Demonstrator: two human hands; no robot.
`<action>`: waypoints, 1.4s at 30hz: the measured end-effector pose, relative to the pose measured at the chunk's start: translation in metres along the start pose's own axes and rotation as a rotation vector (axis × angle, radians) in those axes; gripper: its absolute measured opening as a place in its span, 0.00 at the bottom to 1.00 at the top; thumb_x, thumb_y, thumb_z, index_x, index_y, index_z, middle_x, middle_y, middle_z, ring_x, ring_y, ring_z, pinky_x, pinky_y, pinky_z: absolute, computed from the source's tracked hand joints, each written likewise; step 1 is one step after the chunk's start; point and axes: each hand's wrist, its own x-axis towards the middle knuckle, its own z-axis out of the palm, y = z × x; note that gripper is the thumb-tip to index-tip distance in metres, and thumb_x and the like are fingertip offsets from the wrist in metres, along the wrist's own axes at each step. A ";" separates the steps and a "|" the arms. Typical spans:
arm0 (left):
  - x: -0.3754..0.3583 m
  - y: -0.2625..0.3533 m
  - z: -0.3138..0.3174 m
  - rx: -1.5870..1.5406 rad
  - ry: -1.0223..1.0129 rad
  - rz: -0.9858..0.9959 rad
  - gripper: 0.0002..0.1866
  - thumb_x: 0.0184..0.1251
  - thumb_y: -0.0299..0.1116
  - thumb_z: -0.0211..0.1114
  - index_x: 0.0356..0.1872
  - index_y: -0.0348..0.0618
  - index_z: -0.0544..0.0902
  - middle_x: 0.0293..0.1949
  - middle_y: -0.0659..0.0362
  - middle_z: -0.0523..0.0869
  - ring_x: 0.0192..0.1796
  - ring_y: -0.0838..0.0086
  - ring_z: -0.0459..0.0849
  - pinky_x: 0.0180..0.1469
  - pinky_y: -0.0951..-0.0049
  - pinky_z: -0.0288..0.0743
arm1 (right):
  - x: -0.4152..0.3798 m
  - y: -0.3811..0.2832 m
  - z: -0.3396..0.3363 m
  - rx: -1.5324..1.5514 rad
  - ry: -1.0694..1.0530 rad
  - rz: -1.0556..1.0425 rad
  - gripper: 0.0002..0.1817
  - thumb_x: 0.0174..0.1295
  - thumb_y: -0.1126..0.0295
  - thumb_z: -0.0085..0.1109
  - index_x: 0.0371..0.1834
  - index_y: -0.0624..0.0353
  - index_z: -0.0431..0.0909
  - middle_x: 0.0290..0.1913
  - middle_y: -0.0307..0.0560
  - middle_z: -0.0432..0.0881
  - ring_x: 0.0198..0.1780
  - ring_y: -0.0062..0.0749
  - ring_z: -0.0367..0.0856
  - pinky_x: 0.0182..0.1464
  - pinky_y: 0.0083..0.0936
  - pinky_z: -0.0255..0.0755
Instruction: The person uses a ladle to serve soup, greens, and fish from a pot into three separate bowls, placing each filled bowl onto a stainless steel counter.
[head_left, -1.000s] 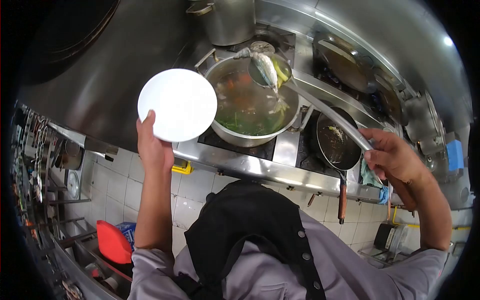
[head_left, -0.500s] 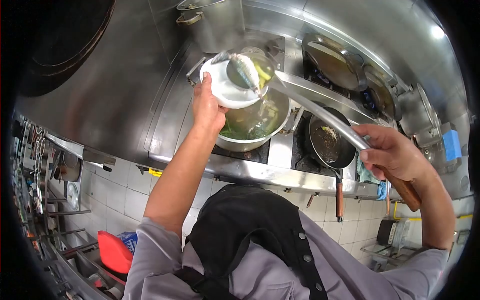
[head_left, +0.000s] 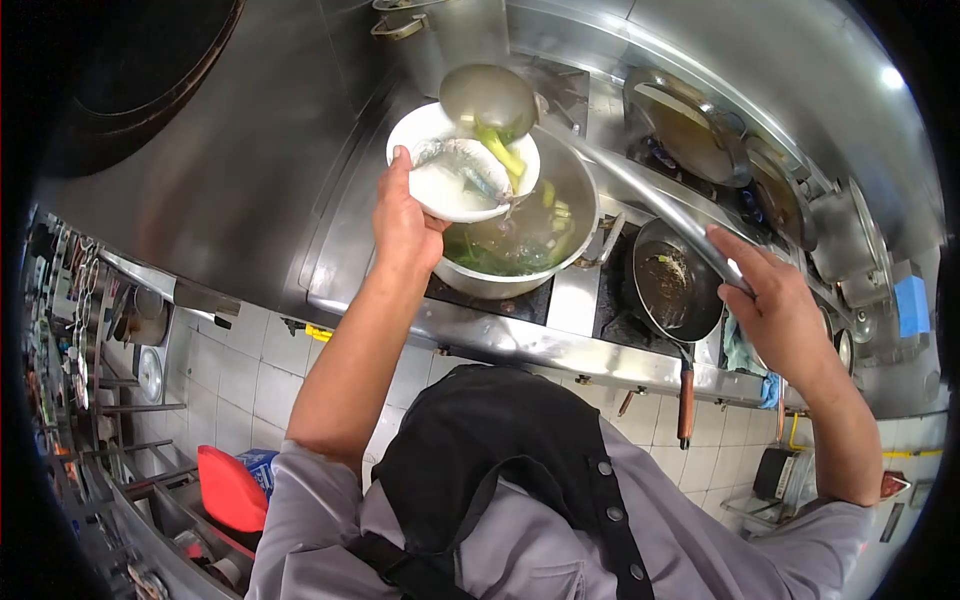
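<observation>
My left hand (head_left: 405, 222) is closed on the rim of a white bowl (head_left: 440, 195), thumb on top. In the bowl lie a silvery piece of fish (head_left: 465, 160) and some green vegetable (head_left: 500, 152). A metal ladle (head_left: 488, 100) is tipped over the bowl's far edge. My right hand (head_left: 770, 305) grips the ladle's long handle (head_left: 650, 195). Below and beside the bowl, a large pot (head_left: 500, 287) holds steaming broth with greens.
A frying pan (head_left: 675, 285) with a wooden handle sits on the burner right of the pot. Farther back are two wide pans (head_left: 685, 130) over blue flames. A tall metal pot (head_left: 460, 45) stands behind the bowl. A red object (head_left: 230, 488) is at lower left.
The fish has gone from the ladle into the bowl. The ladle has turned over and risen toward the back, and my right hand has changed its hold on the handle.
</observation>
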 end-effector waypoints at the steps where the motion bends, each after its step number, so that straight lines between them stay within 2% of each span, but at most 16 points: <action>1: -0.004 0.005 0.002 -0.010 -0.009 0.010 0.27 0.74 0.53 0.59 0.64 0.48 0.67 0.58 0.54 0.80 0.55 0.64 0.84 0.48 0.59 0.83 | 0.000 -0.001 -0.002 0.010 0.015 0.033 0.33 0.57 0.80 0.62 0.69 0.51 0.70 0.46 0.58 0.82 0.42 0.53 0.82 0.44 0.39 0.75; 3: -0.010 0.012 0.001 -0.023 -0.011 0.015 0.27 0.74 0.54 0.57 0.64 0.47 0.69 0.59 0.54 0.81 0.56 0.65 0.84 0.48 0.62 0.83 | 0.002 0.002 0.000 0.031 0.072 0.025 0.33 0.57 0.80 0.62 0.69 0.52 0.71 0.45 0.58 0.83 0.42 0.52 0.83 0.45 0.38 0.76; 5: -0.014 0.019 -0.007 0.013 -0.006 0.005 0.28 0.75 0.56 0.52 0.66 0.48 0.72 0.62 0.56 0.79 0.62 0.61 0.80 0.57 0.52 0.77 | 0.007 0.013 -0.003 0.063 0.131 0.033 0.32 0.57 0.81 0.62 0.68 0.53 0.73 0.46 0.59 0.83 0.42 0.52 0.82 0.46 0.37 0.75; 7: -0.023 0.027 -0.016 0.061 0.052 0.005 0.29 0.76 0.56 0.50 0.66 0.47 0.71 0.63 0.55 0.79 0.63 0.59 0.79 0.60 0.51 0.76 | 0.012 0.018 -0.008 0.056 0.113 0.047 0.31 0.57 0.81 0.61 0.67 0.54 0.74 0.46 0.59 0.84 0.44 0.53 0.82 0.48 0.38 0.75; 9: -0.035 0.033 -0.024 -0.012 0.036 0.086 0.29 0.77 0.55 0.50 0.68 0.46 0.70 0.64 0.54 0.77 0.65 0.59 0.78 0.64 0.49 0.74 | 0.018 0.026 -0.011 -0.036 -0.020 0.061 0.30 0.58 0.81 0.60 0.67 0.54 0.73 0.47 0.58 0.84 0.46 0.54 0.82 0.51 0.38 0.76; 11: -0.044 0.041 -0.039 -0.039 0.051 0.137 0.29 0.78 0.52 0.48 0.69 0.42 0.68 0.66 0.51 0.76 0.67 0.57 0.75 0.68 0.50 0.70 | 0.024 0.038 -0.005 -0.103 -0.019 -0.027 0.30 0.57 0.80 0.61 0.67 0.53 0.74 0.45 0.57 0.84 0.47 0.53 0.82 0.50 0.40 0.76; 15: -0.068 0.060 -0.065 -0.067 0.044 0.219 0.29 0.80 0.49 0.46 0.69 0.37 0.68 0.67 0.48 0.75 0.68 0.57 0.74 0.72 0.55 0.66 | 0.043 0.038 -0.014 -0.360 -0.178 -0.053 0.29 0.55 0.79 0.63 0.64 0.53 0.77 0.39 0.54 0.84 0.42 0.51 0.83 0.46 0.43 0.76; 19: -0.096 0.074 -0.086 -0.012 0.171 0.299 0.30 0.80 0.49 0.45 0.70 0.34 0.66 0.67 0.47 0.75 0.68 0.56 0.74 0.72 0.55 0.65 | 0.064 0.045 -0.032 -0.447 -0.252 -0.177 0.32 0.50 0.81 0.65 0.63 0.54 0.78 0.37 0.53 0.83 0.37 0.51 0.82 0.43 0.43 0.74; 21: -0.107 0.079 -0.104 0.004 0.145 0.305 0.30 0.80 0.50 0.45 0.70 0.34 0.66 0.67 0.46 0.74 0.68 0.56 0.74 0.72 0.55 0.66 | 0.072 0.045 -0.037 -0.469 -0.231 -0.238 0.31 0.48 0.81 0.65 0.61 0.56 0.79 0.34 0.53 0.83 0.36 0.51 0.82 0.42 0.43 0.74; 25: -0.126 0.082 -0.118 0.002 0.207 0.319 0.30 0.81 0.50 0.42 0.71 0.35 0.65 0.66 0.46 0.74 0.67 0.55 0.75 0.70 0.52 0.67 | 0.095 0.058 -0.039 -0.409 -0.369 -0.298 0.30 0.45 0.80 0.65 0.58 0.59 0.81 0.35 0.53 0.84 0.37 0.49 0.83 0.42 0.40 0.73; 28: -0.132 0.082 -0.130 0.025 0.233 0.309 0.30 0.81 0.50 0.41 0.71 0.35 0.64 0.66 0.46 0.74 0.67 0.55 0.75 0.69 0.52 0.68 | 0.110 0.091 -0.018 -0.198 -0.440 -0.320 0.30 0.44 0.79 0.63 0.58 0.61 0.81 0.37 0.53 0.85 0.37 0.47 0.83 0.43 0.38 0.73; 31: -0.136 0.079 -0.135 0.013 0.246 0.317 0.31 0.81 0.51 0.42 0.71 0.35 0.64 0.67 0.47 0.74 0.67 0.55 0.75 0.69 0.52 0.68 | 0.124 0.093 -0.008 -0.118 -0.531 -0.261 0.31 0.45 0.78 0.62 0.60 0.63 0.79 0.31 0.52 0.85 0.28 0.37 0.83 0.34 0.31 0.74; 33: -0.138 0.079 -0.135 -0.038 0.175 0.295 0.29 0.82 0.49 0.42 0.69 0.35 0.67 0.65 0.48 0.75 0.66 0.57 0.76 0.68 0.55 0.69 | 0.133 0.076 -0.013 0.124 -0.792 0.274 0.30 0.49 0.77 0.62 0.61 0.60 0.79 0.24 0.45 0.83 0.19 0.27 0.79 0.24 0.25 0.71; 34: -0.139 0.078 -0.134 -0.036 0.175 0.297 0.29 0.82 0.49 0.42 0.69 0.35 0.67 0.65 0.48 0.75 0.66 0.57 0.76 0.68 0.55 0.69 | 0.132 0.083 -0.011 0.125 -0.792 0.272 0.30 0.49 0.77 0.62 0.61 0.60 0.79 0.24 0.45 0.83 0.19 0.27 0.79 0.24 0.25 0.71; 36: -0.139 0.077 -0.132 -0.013 0.233 0.297 0.29 0.81 0.49 0.42 0.68 0.35 0.67 0.65 0.48 0.75 0.66 0.57 0.76 0.69 0.55 0.69 | 0.129 0.107 -0.004 0.419 -0.773 0.344 0.27 0.51 0.78 0.61 0.60 0.63 0.79 0.17 0.39 0.77 0.13 0.17 0.71 0.15 0.18 0.62; 42: -0.138 0.073 -0.137 -0.051 0.183 0.264 0.30 0.81 0.51 0.43 0.71 0.37 0.65 0.67 0.48 0.74 0.68 0.57 0.74 0.69 0.53 0.68 | 0.103 0.138 0.000 0.732 -0.663 0.401 0.26 0.51 0.77 0.65 0.58 0.68 0.78 0.18 0.41 0.79 0.14 0.17 0.72 0.14 0.14 0.62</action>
